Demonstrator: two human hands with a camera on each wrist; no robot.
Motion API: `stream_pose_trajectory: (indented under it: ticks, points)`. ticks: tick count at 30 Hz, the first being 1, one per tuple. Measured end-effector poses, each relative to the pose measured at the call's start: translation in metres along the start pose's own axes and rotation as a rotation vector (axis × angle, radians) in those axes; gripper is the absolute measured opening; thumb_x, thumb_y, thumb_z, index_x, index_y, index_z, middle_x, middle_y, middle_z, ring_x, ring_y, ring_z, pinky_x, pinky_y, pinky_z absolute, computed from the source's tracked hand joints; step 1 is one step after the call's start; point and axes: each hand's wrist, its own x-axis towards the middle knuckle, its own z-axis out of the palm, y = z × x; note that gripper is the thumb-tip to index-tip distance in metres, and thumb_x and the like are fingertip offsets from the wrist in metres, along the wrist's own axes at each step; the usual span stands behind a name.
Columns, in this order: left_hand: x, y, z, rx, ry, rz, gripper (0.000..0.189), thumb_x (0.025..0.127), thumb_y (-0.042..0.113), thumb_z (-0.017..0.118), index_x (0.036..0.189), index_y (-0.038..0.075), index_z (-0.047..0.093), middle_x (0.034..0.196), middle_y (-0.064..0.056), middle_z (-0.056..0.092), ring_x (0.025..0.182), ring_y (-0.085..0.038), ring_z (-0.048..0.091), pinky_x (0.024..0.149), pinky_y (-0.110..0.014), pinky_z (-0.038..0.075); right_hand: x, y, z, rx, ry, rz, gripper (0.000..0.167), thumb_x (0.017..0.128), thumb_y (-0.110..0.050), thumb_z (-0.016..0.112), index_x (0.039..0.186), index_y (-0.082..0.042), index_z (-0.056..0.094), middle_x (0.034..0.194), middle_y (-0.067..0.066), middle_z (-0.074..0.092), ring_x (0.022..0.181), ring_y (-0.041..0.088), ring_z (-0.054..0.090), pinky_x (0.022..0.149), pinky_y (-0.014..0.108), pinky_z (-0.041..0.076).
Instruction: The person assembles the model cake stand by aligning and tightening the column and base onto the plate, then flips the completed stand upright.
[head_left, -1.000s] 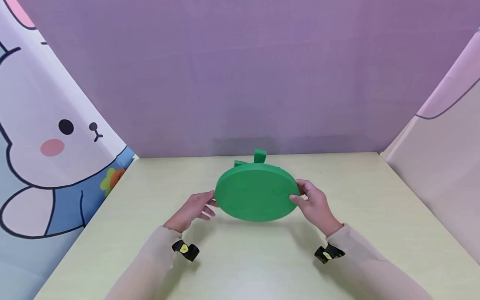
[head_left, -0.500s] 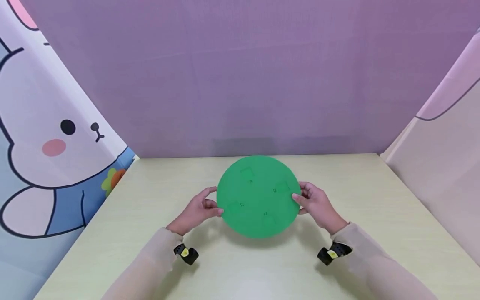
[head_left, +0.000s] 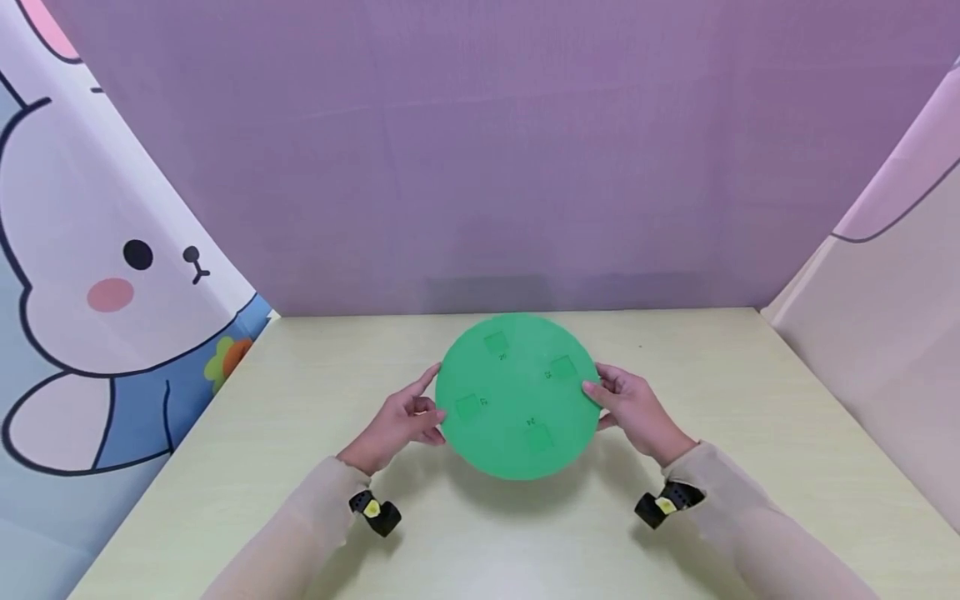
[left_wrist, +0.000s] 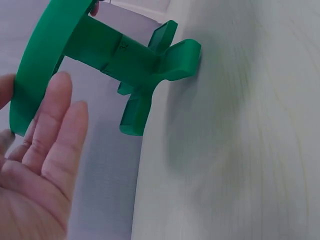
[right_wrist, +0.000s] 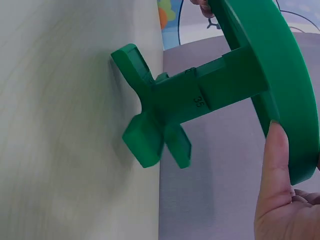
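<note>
A green round toy table (head_left: 521, 392) stands tilted, its flat top facing the head camera with several small numbered squares on it. Both wrist views show its pedestal (left_wrist: 112, 52) and splayed feet (right_wrist: 145, 140) close to the tabletop; I cannot tell whether they touch it. My left hand (head_left: 392, 423) holds the left rim between thumb and fingers, and some of its fingers (left_wrist: 55, 120) reach beneath the disc. At the opposite rim my right hand (head_left: 636, 408) grips with its thumb on top and other fingers under the edge. From the head, the pedestal is hidden behind the disc.
A pale wooden tabletop (head_left: 517, 542) spreads under both arms. Behind it rises a purple cloth backdrop (head_left: 480, 167). Cloth with a cartoon rabbit (head_left: 97, 225) hangs at left, and a pale cloth panel (head_left: 885, 333) at right. Each wrist wears a black camera (head_left: 378, 512).
The green toy table has tipped so its top faces me more fully, and its feet went out of sight in the head view. My left thumb has come onto the left rim.
</note>
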Motion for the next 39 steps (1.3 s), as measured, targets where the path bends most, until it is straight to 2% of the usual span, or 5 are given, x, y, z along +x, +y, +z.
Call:
stream_pose_trajectory:
  ticks: [6, 12, 17, 28, 39]
  points:
    - [-0.002, 0.000, -0.001, -0.008, -0.031, -0.046, 0.075, 0.096, 0.008, 0.057, 0.155, 0.009, 0.010, 0.083, -0.004, 0.062, 0.068, -0.018, 0.067, 0.071, -0.037, 0.056, -0.001, 0.002, -0.003, 0.035, -0.064, 0.010, 0.057, 0.100, -0.006, 0.049, 0.144, 0.016, 0.021, 0.098, 0.005, 0.062, 0.078, 0.011, 0.065, 0.062, 0.032, 0.056]
    - [-0.003, 0.001, -0.007, -0.112, -0.086, -0.118, 0.079, 0.094, 0.003, 0.057, 0.155, 0.011, 0.006, 0.083, -0.004, 0.062, 0.072, -0.019, 0.068, 0.070, -0.034, 0.056, 0.001, 0.002, -0.005, 0.068, -0.125, 0.038, 0.062, 0.098, -0.005, 0.051, 0.150, 0.005, 0.018, 0.097, 0.004, 0.060, 0.079, 0.011, 0.065, 0.061, 0.030, 0.056]
    - [-0.002, 0.006, -0.009, -0.171, -0.133, -0.184, 0.083, 0.092, -0.006, 0.054, 0.155, 0.010, 0.003, 0.081, -0.004, 0.064, 0.068, -0.015, 0.068, 0.068, -0.031, 0.056, 0.001, 0.002, -0.008, 0.098, -0.162, 0.067, 0.066, 0.097, -0.004, 0.053, 0.150, 0.005, 0.015, 0.098, 0.004, 0.059, 0.082, 0.011, 0.065, 0.062, 0.030, 0.056]
    - [0.001, 0.021, -0.013, -0.088, -0.110, -0.274, 0.086, 0.088, -0.007, 0.058, 0.155, 0.010, 0.006, 0.079, -0.007, 0.063, 0.064, -0.016, 0.066, 0.066, -0.032, 0.056, 0.002, 0.006, -0.009, 0.118, -0.226, 0.125, 0.074, 0.094, -0.003, 0.056, 0.151, 0.005, 0.010, 0.098, 0.006, 0.058, 0.081, 0.012, 0.063, 0.064, 0.030, 0.056]
    - [0.005, 0.022, -0.013, -0.073, -0.102, -0.254, 0.082, 0.089, -0.006, 0.055, 0.154, 0.006, 0.007, 0.078, -0.006, 0.063, 0.065, -0.014, 0.066, 0.065, -0.028, 0.056, 0.003, 0.010, -0.010, 0.109, -0.222, 0.116, 0.072, 0.094, 0.001, 0.055, 0.150, 0.007, 0.009, 0.097, 0.008, 0.059, 0.081, 0.013, 0.065, 0.071, 0.030, 0.056]
